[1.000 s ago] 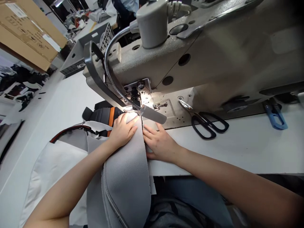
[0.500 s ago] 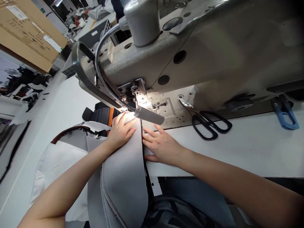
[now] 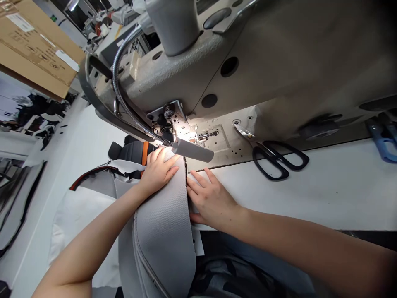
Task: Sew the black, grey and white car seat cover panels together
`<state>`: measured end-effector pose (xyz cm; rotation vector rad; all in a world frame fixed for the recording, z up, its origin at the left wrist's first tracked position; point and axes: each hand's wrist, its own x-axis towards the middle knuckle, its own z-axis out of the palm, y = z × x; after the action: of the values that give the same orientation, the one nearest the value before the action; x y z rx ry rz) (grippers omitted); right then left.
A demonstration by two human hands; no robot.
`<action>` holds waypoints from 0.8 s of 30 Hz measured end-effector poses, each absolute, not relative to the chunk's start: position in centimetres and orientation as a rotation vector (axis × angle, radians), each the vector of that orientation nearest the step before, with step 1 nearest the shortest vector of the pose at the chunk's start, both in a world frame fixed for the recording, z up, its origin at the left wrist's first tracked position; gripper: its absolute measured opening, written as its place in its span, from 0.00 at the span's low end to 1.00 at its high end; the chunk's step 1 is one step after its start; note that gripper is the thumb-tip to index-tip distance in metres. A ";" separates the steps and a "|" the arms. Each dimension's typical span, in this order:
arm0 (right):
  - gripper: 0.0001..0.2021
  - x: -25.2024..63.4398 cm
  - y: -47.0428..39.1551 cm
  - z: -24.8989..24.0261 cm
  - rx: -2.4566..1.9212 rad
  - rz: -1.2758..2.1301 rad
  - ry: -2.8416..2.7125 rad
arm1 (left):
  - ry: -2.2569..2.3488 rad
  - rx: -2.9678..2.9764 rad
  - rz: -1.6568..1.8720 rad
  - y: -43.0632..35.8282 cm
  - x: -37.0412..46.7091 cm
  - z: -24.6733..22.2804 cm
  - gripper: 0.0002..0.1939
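Observation:
My left hand [image 3: 158,169] lies palm down on a light grey fabric panel [image 3: 166,231], its fingers spread close to the needle area of a sewing machine [image 3: 173,78]. At the panel's dark right edge, my right hand [image 3: 212,198] rests with fingers stretched out against the edge. The far end of the panel goes under the lamp head [image 3: 194,150], which hides part of it. The near end hangs down toward my lap, with a stitched seam along its left side. A black padded piece with an orange stripe [image 3: 144,153] sits beyond my left hand.
Black-handled scissors [image 3: 273,159] lie on the machine bed and white tabletop to the right. A blue tool [image 3: 384,142] is at the far right. White fabric [image 3: 83,207] with a red-edged strip spreads out on the left. A cardboard box [image 3: 43,45] stands at upper left.
The camera view has shifted slightly. My right hand has moved a little toward me along the panel's edge, its thumb lower now. My left hand stays on the panel in nearly the same place.

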<state>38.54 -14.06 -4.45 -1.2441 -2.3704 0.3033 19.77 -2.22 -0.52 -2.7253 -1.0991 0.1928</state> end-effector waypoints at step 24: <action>0.32 38.1 -14.5 -4.2 -1.284 0.353 -2.356 | -1.116 -2.786 0.215 -1.8 19.6 -0.3 0.22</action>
<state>38.12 -14.45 -4.24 -1.2841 -2.3564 0.3532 19.58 -1.77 -0.25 -2.7860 -1.1155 0.2154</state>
